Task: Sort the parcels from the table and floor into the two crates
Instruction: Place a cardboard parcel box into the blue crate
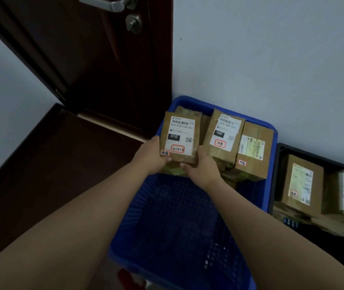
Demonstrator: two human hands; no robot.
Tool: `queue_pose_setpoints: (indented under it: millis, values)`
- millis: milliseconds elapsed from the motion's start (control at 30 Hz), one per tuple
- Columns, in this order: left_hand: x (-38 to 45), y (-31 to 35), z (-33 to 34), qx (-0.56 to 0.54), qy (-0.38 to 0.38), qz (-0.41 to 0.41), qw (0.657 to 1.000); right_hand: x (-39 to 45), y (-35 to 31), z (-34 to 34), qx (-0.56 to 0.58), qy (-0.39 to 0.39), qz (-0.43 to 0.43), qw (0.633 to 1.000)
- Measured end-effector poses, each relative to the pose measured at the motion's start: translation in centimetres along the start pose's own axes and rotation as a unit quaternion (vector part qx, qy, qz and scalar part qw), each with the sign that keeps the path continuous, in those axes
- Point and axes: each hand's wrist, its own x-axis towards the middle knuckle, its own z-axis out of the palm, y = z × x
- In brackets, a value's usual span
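Both hands hold the 010 parcel over the blue crate's far end; left hand and right hand w/ fingers curled round its near corners. Prob. light, stiff cardboard w/ slick tape; grip by the edges.

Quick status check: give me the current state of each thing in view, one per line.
Brown cardboard parcel labelled 010: held from both sides, over the blue crate's far end.
Left hand: grips the parcel's left edge.
Right hand: grips its right edge.
Blue perforated plastic crate: parcels at far end, near part bare.
Black crate: holds several parcels.
Dark wooden door: cannot tell whether latched.
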Motion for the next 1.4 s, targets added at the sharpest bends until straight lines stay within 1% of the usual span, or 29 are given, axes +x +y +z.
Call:
queue_pose_setpoints:
  millis: [200,267,300,367,433,467,533,600,733,867,933,1000,1067,1267,1333,1400]
  values:
    - [5.9,0.9,0.8,0.008,0.033,-0.008,0.999,4.7,0.2,-0.2,-0.009,0.028,0.005,1.000]
    - [7.3,1.1,1.3,0.001,0.040,-0.003,0.999,5.8,0.4,-0.2,-0.016,0.026,0.009,1.000]
    - [7.9,1.2,1.5,-0.006,0.032,0.006,0.999,6.3,0.5,-0.2,-0.016,0.021,0.010,1.000]
    - [8.7,1.4,2.1,-0.004,-0.021,0.020,1.000,6.9,0.7,-0.1,-0.029,0.014,0.007,0.999]
    - [9.0,1.5,2.8,0.044,-0.087,0.003,0.995,7.2,1.2,0.0,-0.092,0.017,-0.003,0.996]
    - [9.1,1.5,3.1,0.072,-0.099,-0.010,0.992,7.2,1.4,0.0,-0.134,0.020,-0.008,0.991]
    - [9.2,1.8,3.5,0.106,-0.099,-0.023,0.989,7.0,1.9,0.0,-0.195,0.021,-0.012,0.980]
    - [9.4,2.2,3.6,0.112,-0.100,-0.016,0.989,7.2,2.1,-0.2,-0.221,0.016,-0.006,0.975]
    - [10.5,2.9,3.4,0.132,-0.110,-0.001,0.985,8.2,2.0,-1.5,-0.254,-0.005,0.022,0.967]
    - [11.5,3.9,2.1,0.206,-0.164,-0.047,0.963,8.3,1.9,-2.5,-0.261,-0.036,0.035,0.964]
    - [11.1,4.1,1.2,0.242,-0.161,-0.047,0.956,7.7,1.7,-2.8,-0.266,-0.030,0.030,0.963]
    - [10.0,4.2,0.7,0.267,-0.126,-0.018,0.955,6.7,1.5,-3.2,-0.286,-0.014,0.027,0.958]
    - [8.5,4.1,0.5,0.293,-0.097,0.027,0.951,5.4,1.2,-3.7,-0.301,-0.006,0.031,0.953]
    - [2.8,5.3,-1.4,0.373,-0.043,0.150,0.915,0.2,-1.3,-6.9,-0.337,0.044,0.014,0.940]
    - [0.8,6.5,-2.5,0.390,-0.021,0.203,0.898,-2.0,-2.5,-8.1,-0.345,0.069,-0.001,0.936]
    - [-1.2,8.2,-3.7,0.413,-0.005,0.262,0.872,-4.2,-3.5,-9.6,-0.362,0.095,-0.011,0.927]
